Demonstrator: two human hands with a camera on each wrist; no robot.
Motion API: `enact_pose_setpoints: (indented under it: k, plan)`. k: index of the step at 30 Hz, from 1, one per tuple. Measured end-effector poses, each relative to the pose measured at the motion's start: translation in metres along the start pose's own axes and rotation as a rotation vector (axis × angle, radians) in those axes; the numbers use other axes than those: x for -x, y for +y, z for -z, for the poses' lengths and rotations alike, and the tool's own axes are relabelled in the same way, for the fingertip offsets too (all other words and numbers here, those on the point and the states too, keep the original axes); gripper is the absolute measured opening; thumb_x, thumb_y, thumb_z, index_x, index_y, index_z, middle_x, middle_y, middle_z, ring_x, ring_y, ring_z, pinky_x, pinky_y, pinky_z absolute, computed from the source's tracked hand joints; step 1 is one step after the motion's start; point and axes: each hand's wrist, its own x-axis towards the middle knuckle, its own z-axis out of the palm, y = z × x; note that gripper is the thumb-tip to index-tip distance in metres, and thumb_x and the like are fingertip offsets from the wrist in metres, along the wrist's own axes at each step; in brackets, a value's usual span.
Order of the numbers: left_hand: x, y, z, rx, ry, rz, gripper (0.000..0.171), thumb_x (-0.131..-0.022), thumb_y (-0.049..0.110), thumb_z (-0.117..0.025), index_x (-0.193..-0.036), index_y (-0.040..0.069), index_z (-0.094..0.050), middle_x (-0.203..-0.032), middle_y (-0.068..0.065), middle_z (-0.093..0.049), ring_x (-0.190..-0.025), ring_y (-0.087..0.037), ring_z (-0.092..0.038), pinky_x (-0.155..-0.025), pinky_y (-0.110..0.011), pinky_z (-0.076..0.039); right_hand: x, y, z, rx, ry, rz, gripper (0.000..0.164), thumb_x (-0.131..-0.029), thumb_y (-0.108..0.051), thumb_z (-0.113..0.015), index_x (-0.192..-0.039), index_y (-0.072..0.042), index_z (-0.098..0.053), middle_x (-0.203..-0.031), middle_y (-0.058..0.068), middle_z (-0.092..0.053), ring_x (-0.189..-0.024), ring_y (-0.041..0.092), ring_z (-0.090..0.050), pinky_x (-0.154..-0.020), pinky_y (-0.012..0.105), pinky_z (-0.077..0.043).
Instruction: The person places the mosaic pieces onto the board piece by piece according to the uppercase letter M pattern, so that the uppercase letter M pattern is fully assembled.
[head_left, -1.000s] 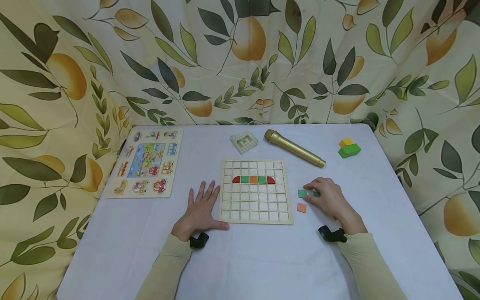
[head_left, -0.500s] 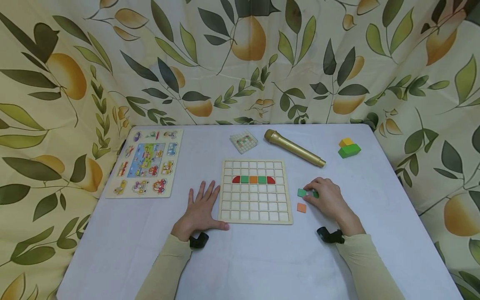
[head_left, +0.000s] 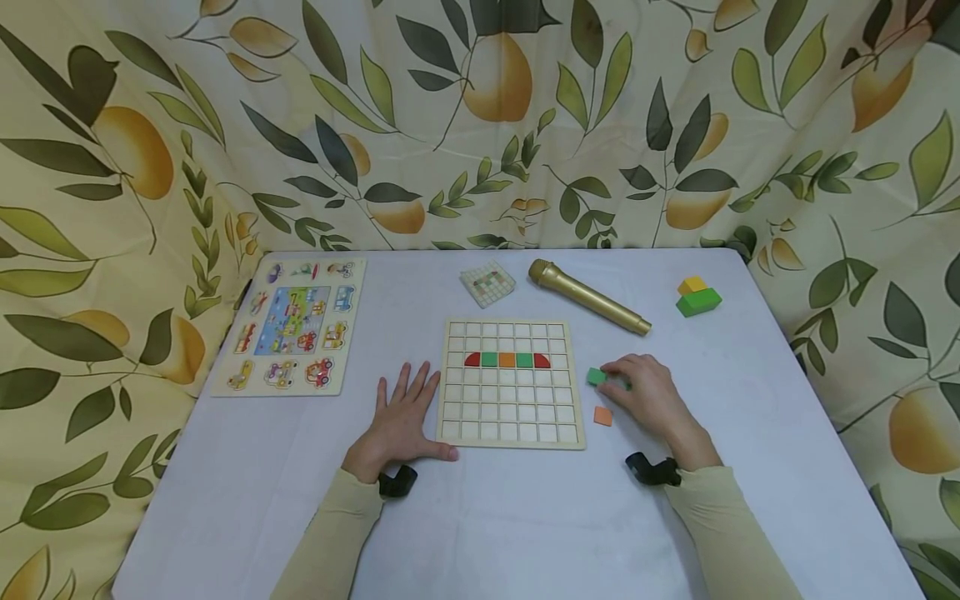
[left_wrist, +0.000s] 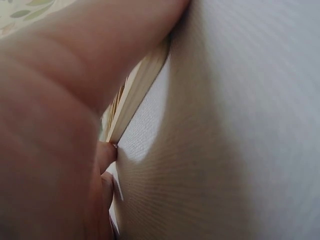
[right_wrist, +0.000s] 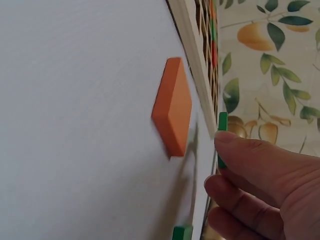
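A wooden grid board (head_left: 525, 326) lies mid-table, with a row of red, green and orange pieces in its cells. My left hand (head_left: 401, 421) rests spread on the table at the board's left side, thumb near its lower left corner. In the left wrist view the fingers touch the table by the board's edge (left_wrist: 142, 85). Right of the board, my right hand (head_left: 651, 398) pinches a green square tile (head_left: 596, 377) between thumb and fingers; the right wrist view shows this tile (right_wrist: 223, 120) off the table. Nearby lie an orange tile (head_left: 603, 416) and another green tile (right_wrist: 182, 233), mostly hidden from the head view.
Behind the board are a small pattern card (head_left: 487, 284) and a gold microphone (head_left: 589, 297). Green and yellow blocks (head_left: 699, 302) sit at the back right. A picture puzzle board (head_left: 288, 325) lies on the left. A patterned curtain (head_left: 480, 167) surrounds the table.
My right hand has moved slightly left, carrying the green tile off the table toward the board. The left hand and the board have stayed in place.
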Motion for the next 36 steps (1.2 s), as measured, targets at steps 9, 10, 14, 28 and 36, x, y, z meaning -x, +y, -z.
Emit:
enact_pose_setpoints:
  k: [9, 10, 14, 28, 36]
  plan:
    - [-0.001, 0.0, -0.001, -0.009, -0.018, 0.01, 0.136, -0.056, 0.084, -0.069, -0.158, 0.012, -0.015, -0.162, -0.006, 0.002, -0.145, -0.03, 0.017, -0.108, -0.061, 0.014, -0.011, -0.014, -0.005, -0.01, 0.023, 0.047, 0.026, -0.085, -0.013, -0.077, -0.107, -0.001, -0.072, -0.104, 0.012, -0.069, -0.103, 0.033, -0.056, -0.091, 0.052, -0.039]
    - [-0.001, 0.0, -0.001, -0.011, -0.02, 0.011, 0.136, -0.056, 0.084, -0.069, -0.158, 0.012, -0.015, -0.162, -0.006, 0.002, -0.145, -0.03, 0.018, -0.108, -0.06, 0.014, -0.012, -0.016, -0.006, -0.012, 0.022, 0.05, 0.026, -0.085, -0.014, -0.077, -0.107, -0.001, -0.072, -0.104, 0.012, -0.069, -0.103, 0.033, -0.056, -0.091, 0.052, -0.039]
    - [-0.001, 0.0, -0.001, -0.01, -0.015, 0.014, 0.136, -0.056, 0.084, -0.07, -0.158, 0.012, -0.016, -0.163, -0.007, 0.001, -0.145, -0.031, 0.017, -0.108, -0.061, 0.013, -0.017, -0.025, -0.009, -0.02, 0.016, 0.068, 0.027, -0.085, -0.016, -0.077, -0.108, -0.001, -0.073, -0.103, 0.011, -0.069, -0.102, 0.032, -0.056, -0.09, 0.051, -0.04]
    - [0.001, 0.002, 0.0, 0.004, 0.011, 0.005, 0.134, -0.056, 0.081, -0.072, -0.157, 0.01, -0.019, -0.163, -0.009, -0.003, -0.145, -0.034, 0.013, -0.108, -0.062, 0.01, -0.036, -0.055, -0.019, -0.005, -0.01, 0.144, 0.026, -0.085, -0.019, -0.077, -0.105, -0.003, -0.074, -0.095, 0.006, -0.07, -0.094, 0.028, -0.056, -0.086, 0.048, -0.041]
    - [0.002, 0.002, 0.001, -0.008, 0.003, 0.004, 0.134, -0.057, 0.08, -0.072, -0.157, 0.01, -0.018, -0.163, -0.009, -0.003, -0.145, -0.034, 0.013, -0.108, -0.062, 0.01, -0.045, -0.066, -0.027, -0.023, -0.021, 0.18, 0.024, -0.086, -0.02, -0.077, -0.104, -0.004, -0.075, -0.093, 0.003, -0.07, -0.091, 0.025, -0.056, -0.083, 0.043, -0.042]
